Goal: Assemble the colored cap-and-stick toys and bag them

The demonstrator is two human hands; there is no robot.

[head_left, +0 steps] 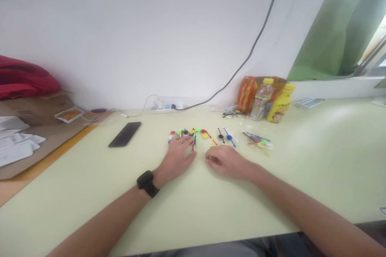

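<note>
Well inside table edge: left hand spread over coloured pieces; right hand curled, contents unclear.

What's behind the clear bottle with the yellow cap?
A red-and-yellow bag is behind the clear bottle, poking out at the picture's left. The bottle's label covers some of it, so I can't see what's right behind there.

Bright, soft light, strongest near the window at right, leaves pale glare on the bench's right side and faint shadows beneath the forearms. Wide-angle distortion stretches the edges; small coloured pieces look slightly blurred.
</note>
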